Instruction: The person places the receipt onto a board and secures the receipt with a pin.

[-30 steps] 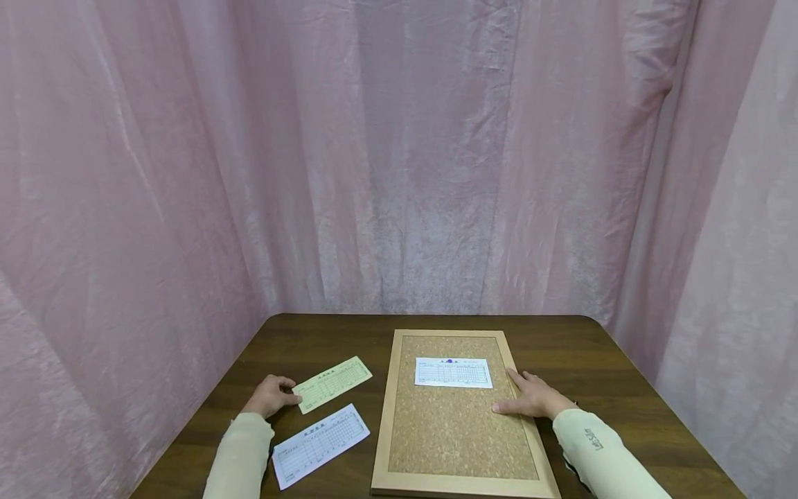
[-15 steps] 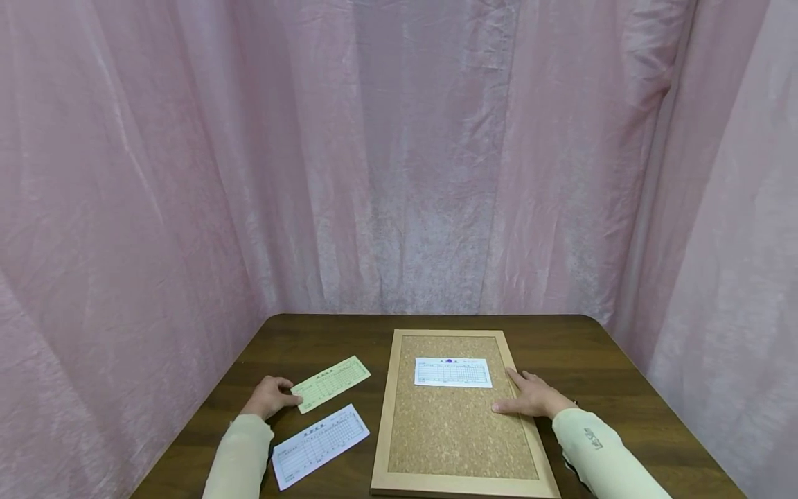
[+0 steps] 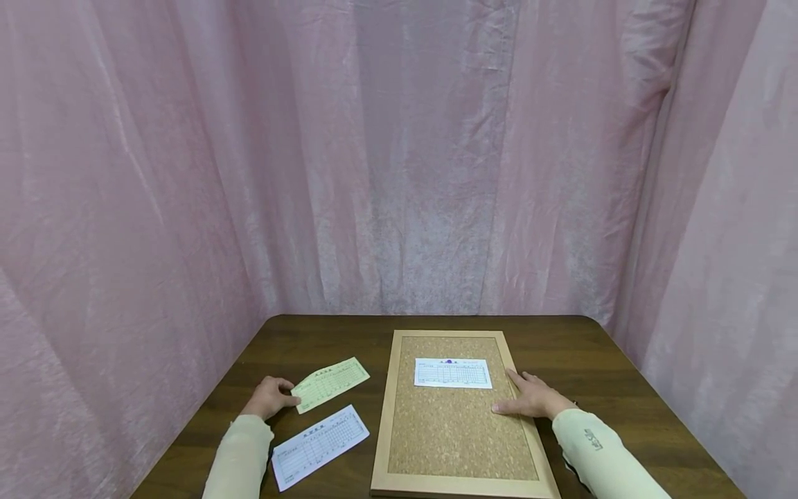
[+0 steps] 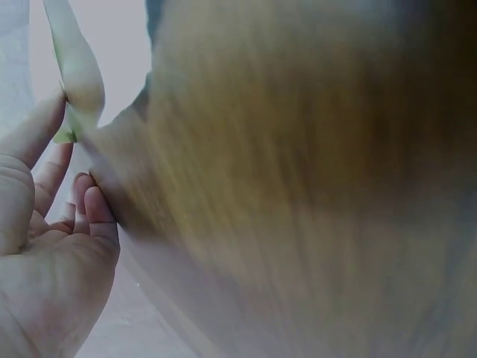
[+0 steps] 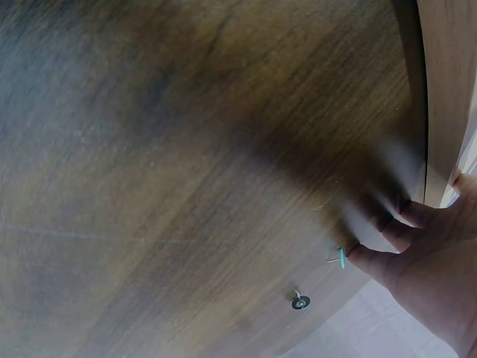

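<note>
Left hand: I see my left hand (image 3: 269, 397) on the desk (image 3: 312, 339), well left of the cork board (image 3: 458, 430); its fingers (image 4: 95, 216) pinch the near corner of the green slip (image 3: 330, 384), thumb on top.
Green slip: it lies left of the cork board, its held corner lifted and curled in the left wrist view (image 4: 78, 71), the rest flat on the desk.
Right hand: my right hand (image 3: 530, 398) rests flat on the cork board's right frame, fingers (image 3: 514, 378) straight and relaxed, gripping nothing.
White slip on board: it sits near the cork board's far end (image 3: 452, 373), just left of my right fingertips.
Second white slip: it lies left of the cork board's near half (image 3: 319, 445), nearer me than the green slip.
Pins: two pins (image 5: 300, 301) lie on the desk right of the cork board, one touching my right fingers.
</note>
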Demonstrator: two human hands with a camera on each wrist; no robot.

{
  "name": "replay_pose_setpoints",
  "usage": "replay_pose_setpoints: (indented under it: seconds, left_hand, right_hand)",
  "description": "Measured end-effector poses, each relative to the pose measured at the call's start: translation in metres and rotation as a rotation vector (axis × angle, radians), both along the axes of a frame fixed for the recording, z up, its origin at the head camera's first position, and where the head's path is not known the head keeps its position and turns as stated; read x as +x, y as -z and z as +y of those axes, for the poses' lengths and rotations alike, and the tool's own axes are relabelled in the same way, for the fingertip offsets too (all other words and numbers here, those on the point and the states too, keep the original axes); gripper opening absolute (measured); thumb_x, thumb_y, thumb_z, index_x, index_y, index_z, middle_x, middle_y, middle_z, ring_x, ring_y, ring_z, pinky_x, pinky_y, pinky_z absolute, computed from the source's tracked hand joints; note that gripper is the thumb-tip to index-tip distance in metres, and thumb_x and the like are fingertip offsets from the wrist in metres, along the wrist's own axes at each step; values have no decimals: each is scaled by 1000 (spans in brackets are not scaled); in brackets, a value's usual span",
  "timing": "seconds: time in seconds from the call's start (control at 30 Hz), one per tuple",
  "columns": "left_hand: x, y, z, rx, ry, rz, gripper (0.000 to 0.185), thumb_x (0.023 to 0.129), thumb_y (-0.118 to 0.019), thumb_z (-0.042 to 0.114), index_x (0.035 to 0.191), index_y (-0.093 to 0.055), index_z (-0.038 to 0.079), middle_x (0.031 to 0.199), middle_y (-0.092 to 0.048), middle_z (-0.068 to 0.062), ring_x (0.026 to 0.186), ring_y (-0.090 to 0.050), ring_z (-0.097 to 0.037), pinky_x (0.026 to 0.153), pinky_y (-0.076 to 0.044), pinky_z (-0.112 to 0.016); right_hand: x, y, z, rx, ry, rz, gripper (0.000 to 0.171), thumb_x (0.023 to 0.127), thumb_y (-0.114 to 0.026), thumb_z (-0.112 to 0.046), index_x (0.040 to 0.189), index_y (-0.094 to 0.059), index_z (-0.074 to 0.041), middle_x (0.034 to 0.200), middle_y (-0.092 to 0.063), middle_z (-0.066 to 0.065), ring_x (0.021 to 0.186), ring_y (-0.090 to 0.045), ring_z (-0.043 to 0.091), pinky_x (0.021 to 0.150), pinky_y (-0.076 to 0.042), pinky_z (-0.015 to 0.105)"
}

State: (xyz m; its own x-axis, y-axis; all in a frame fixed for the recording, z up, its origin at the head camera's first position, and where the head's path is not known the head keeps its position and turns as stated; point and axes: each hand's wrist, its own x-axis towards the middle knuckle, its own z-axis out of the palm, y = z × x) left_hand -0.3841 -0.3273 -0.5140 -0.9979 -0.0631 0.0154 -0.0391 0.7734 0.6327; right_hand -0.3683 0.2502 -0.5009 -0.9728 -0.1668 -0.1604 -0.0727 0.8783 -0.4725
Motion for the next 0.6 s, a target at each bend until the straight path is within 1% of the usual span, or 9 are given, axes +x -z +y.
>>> replay_pose_setpoints:
  seconds: [0.13, 0.23, 0.4, 0.6]
  left_hand:
    - [-2, 3, -1, 17, -10, -3, 33, 80, -82, 7, 105, -67, -10, 108, -64, -22, 97, -57, -33, 89, -47, -50]
    - [-3, 3, 0, 17, -21, -6, 30, 81, -79, 5, 105, -67, -10, 107, -64, -21, 96, -56, -32, 88, -47, -50]
    - [-4, 0, 4, 24, -39, -3, 25, 83, -76, 2, 104, -67, -9, 105, -64, -21, 95, -56, -33, 89, -45, -51]
    - [-2, -5, 7, 34, -46, 13, 24, 85, -74, 3, 105, -65, -7, 106, -64, -20, 97, -56, -33, 90, -43, -51]
  right_hand:
    - [1, -2, -1, -5, -6, 6, 112, 75, -76, -65, 155, -28, -3, 149, -24, 41, 136, -24, 61, 101, -28, 74]
    - [2, -2, -1, -7, -14, 16, 111, 76, -76, -64, 155, -28, -2, 148, -25, 42, 135, -25, 61, 100, -28, 73]
    - [1, -2, 0, -6, -14, 18, 111, 75, -76, -64, 155, -29, -2, 147, -26, 42, 135, -26, 61, 100, -29, 73]
    - [0, -1, 0, -5, -4, 5, 112, 75, -76, -65, 155, -28, -3, 148, -25, 42, 135, -25, 61, 100, -28, 73]
